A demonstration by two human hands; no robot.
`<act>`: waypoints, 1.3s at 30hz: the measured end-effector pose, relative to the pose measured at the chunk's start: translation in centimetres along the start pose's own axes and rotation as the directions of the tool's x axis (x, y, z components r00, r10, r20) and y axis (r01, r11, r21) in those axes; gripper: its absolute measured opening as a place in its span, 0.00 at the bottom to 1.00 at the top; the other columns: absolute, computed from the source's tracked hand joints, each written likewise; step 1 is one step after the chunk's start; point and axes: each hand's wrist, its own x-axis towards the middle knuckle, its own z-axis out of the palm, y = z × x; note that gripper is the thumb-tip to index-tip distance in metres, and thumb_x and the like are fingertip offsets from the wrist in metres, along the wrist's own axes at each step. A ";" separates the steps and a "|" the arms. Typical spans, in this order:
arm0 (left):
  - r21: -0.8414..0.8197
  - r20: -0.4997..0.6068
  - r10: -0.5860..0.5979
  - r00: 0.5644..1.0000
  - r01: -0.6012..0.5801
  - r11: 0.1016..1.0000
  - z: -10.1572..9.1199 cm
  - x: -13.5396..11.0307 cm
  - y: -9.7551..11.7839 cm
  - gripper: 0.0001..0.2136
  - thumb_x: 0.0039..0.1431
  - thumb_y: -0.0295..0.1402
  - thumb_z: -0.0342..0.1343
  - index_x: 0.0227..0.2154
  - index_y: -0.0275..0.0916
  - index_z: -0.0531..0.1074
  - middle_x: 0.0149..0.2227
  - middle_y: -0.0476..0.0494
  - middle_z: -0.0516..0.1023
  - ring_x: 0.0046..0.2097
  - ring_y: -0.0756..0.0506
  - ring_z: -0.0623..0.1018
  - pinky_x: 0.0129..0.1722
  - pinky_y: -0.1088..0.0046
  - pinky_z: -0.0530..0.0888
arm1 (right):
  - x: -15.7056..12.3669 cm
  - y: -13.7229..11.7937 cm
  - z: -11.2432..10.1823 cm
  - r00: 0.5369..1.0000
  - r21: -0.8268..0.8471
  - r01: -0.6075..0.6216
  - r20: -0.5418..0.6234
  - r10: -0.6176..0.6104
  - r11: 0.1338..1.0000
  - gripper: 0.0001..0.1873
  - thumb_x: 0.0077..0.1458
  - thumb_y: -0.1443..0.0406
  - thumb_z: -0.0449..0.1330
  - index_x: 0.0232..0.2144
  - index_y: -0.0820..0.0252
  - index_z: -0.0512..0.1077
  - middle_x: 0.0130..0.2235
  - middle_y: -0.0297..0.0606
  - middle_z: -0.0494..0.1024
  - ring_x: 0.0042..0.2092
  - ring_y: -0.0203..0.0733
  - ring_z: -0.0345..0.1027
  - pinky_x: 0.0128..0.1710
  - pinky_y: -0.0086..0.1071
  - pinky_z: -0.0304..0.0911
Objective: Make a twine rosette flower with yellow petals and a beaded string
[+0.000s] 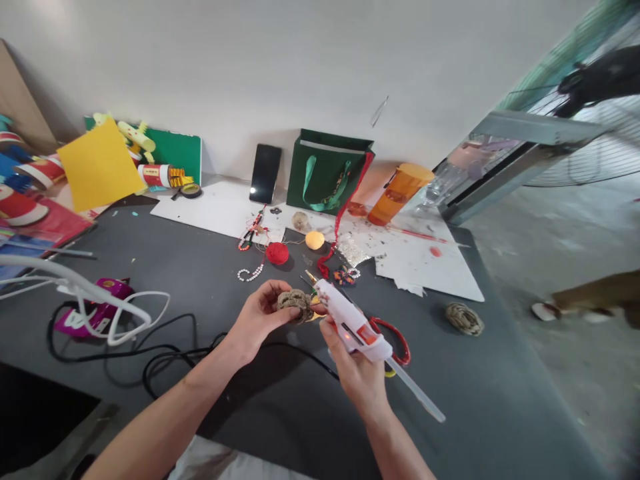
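In the middle of the head view, my left hand [261,319] pinches a brown coil of twine [294,305] between thumb and fingers, a little above the grey table. My right hand [357,373] is wrapped round a white hot glue gun [350,320] with an orange patch and a small lit light. Its nozzle points up and left, close above the twine coil, and a clear glue stick [417,393] sticks out of its back end. Red-handled scissors [400,340] lie partly hidden behind the glue gun. Whether glue is coming out is too small to tell.
Behind my hands lie a red yarn ball [277,253], a cream ball [315,240] and beads [251,272]. A phone [265,173], a green gift bag [325,170] and an orange bottle [400,193] stand by the wall. Another twine coil [465,319] rests right; a purple power strip [95,310] and cables lie left.
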 end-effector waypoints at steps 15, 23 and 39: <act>0.002 -0.003 -0.008 1.000 0.008 1.000 0.0 0.0 0.1 0.18 0.39 0.32 0.73 0.31 0.37 0.70 0.30 0.51 0.75 0.33 0.51 0.74 0.35 0.74 0.71 | -0.4 -0.1 0.1 0.996 0.054 -0.059 -0.063 0.062 0.997 0.12 0.53 0.56 0.64 0.35 0.58 0.76 0.36 0.42 0.81 0.37 0.49 0.76 0.40 0.40 0.72; 0.032 0.109 0.008 0.994 -0.012 0.999 0.5 -0.4 0.2 0.19 0.43 0.31 0.70 0.40 0.39 0.74 0.33 0.48 0.76 0.35 0.49 0.74 0.36 0.74 0.71 | -0.4 0.5 -0.1 0.996 0.004 0.034 0.079 -0.034 0.999 0.13 0.57 0.62 0.62 0.46 0.54 0.73 0.41 0.40 0.79 0.41 0.45 0.74 0.44 0.37 0.69; 0.050 0.091 0.049 0.995 -0.054 0.997 0.3 -0.5 0.0 0.15 0.49 0.33 0.67 0.41 0.40 0.76 0.36 0.46 0.77 0.38 0.47 0.75 0.40 0.73 0.70 | -0.5 0.1 0.1 0.994 0.085 -0.084 -0.065 0.090 0.993 0.16 0.51 0.51 0.64 0.33 0.57 0.75 0.33 0.40 0.79 0.36 0.47 0.74 0.39 0.40 0.72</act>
